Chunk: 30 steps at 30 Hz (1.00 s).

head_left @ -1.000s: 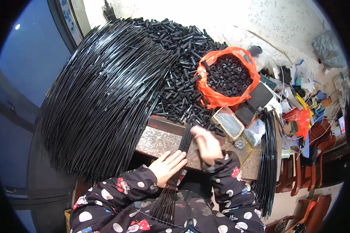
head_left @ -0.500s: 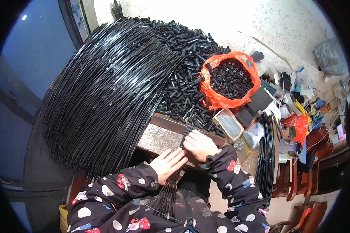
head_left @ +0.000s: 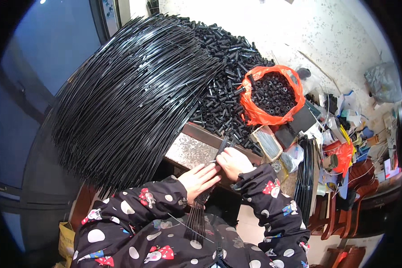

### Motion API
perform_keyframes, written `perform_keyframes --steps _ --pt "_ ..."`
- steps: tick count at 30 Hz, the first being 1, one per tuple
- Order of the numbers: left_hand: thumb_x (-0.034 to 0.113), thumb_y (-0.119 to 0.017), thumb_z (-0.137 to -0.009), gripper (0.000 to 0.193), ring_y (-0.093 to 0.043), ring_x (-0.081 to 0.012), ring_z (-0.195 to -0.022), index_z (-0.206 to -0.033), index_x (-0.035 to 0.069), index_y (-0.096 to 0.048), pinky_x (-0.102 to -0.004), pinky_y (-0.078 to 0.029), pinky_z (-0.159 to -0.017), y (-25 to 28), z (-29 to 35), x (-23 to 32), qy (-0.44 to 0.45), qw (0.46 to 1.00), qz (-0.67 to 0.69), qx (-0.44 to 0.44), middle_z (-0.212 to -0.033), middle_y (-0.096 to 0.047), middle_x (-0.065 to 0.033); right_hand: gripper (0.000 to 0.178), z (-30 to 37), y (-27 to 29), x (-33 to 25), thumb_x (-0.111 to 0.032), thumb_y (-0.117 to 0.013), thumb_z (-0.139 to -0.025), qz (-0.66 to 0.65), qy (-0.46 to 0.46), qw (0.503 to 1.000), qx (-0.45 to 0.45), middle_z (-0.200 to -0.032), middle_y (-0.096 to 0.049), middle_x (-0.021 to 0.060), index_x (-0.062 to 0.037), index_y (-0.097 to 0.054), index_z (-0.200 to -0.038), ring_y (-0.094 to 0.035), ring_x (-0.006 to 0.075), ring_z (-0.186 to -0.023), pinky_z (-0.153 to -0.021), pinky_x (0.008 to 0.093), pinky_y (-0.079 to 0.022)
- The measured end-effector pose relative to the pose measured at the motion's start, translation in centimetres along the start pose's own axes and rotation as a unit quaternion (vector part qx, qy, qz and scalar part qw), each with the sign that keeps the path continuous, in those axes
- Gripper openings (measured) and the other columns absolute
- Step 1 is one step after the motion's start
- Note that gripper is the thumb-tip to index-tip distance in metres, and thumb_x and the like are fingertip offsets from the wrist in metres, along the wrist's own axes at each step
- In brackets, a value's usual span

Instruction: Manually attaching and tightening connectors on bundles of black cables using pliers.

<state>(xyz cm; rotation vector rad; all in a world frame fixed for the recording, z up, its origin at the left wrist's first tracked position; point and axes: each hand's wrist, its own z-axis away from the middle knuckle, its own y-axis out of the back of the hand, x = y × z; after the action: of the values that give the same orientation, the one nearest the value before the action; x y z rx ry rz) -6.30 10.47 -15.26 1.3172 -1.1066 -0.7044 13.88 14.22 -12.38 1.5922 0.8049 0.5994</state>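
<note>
A bundle of thin black rods (head_left: 195, 224), which look like umbrella ribs, slants between my two hands and fans out toward my lap. My left hand (head_left: 200, 179) lies across its middle, fingers straight and close together, the thumb hidden beneath. Just beyond, my right hand (head_left: 235, 164) is closed with its fingers pinched around the bundle's upper part. Its fingertips nearly meet those of the left. Black rod ends (head_left: 224, 144) stick out past the right hand, near the table edge. A thin pale wire (head_left: 190, 228) crosses the fanned end.
A huge heap of black rods (head_left: 134, 98) covers the left side. Beside it lie many short black tubes (head_left: 223, 94). An orange plastic bag (head_left: 265, 119) holds small black toothed parts. Right of it are an open box of thin wires (head_left: 267, 144) and another rod bundle (head_left: 304, 178).
The whole view has shifted, so the table things appear slightly further right. Both hands keep nearly the same hold on the rods, and the thin wire over the fanned end now shows more plainly.
</note>
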Motion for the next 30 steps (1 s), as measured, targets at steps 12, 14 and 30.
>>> perform_keyframes --steps 12,14,30 --pt "0.05 -0.067 -0.06 0.094 -0.022 -0.0354 -0.128 -0.13 0.0 -0.029 -0.0451 -0.022 -0.102 -0.3 1.4 0.6 -0.021 0.998 0.032 0.044 -0.136 -0.023 -0.0235 0.014 0.9 -2.7 -1.6 -0.004 -0.046 -0.073 -0.071 -0.164 0.979 0.098 -0.081 -0.052 0.0152 -0.0004 -0.05 -0.085 -0.05 0.0327 -0.078 -0.068 0.039 -0.04" --pt "0.048 -0.067 -0.06 0.094 -0.021 -0.0354 -0.128 -0.13 -0.001 -0.028 -0.0448 -0.021 -0.102 -0.3 1.0 0.7 -0.024 0.998 0.033 0.042 -0.136 -0.023 -0.0237 0.015 0.8 -2.7 -0.5 0.0 -0.048 -0.073 -0.001 -0.134 0.973 0.187 -0.087 -0.053 0.0177 0.0015 -0.051 -0.087 -0.051 0.0338 -0.082 -0.073 0.0389 -0.042" --pt "0.029 -0.064 -0.064 0.078 -0.028 -0.0342 -0.125 -0.126 -0.004 -0.032 -0.0421 -0.026 -0.1 -0.5 -3.5 -0.5 -0.003 0.997 0.072 0.02 -0.134 -0.028 -0.0224 0.016 5.5 -1.8 7.1 -0.006 -0.055 -0.073 -0.076 -0.263 0.95 0.153 -0.073 -0.05 0.0098 -0.0077 -0.06 -0.088 -0.053 0.0287 -0.07 -0.061 0.0356 -0.044"
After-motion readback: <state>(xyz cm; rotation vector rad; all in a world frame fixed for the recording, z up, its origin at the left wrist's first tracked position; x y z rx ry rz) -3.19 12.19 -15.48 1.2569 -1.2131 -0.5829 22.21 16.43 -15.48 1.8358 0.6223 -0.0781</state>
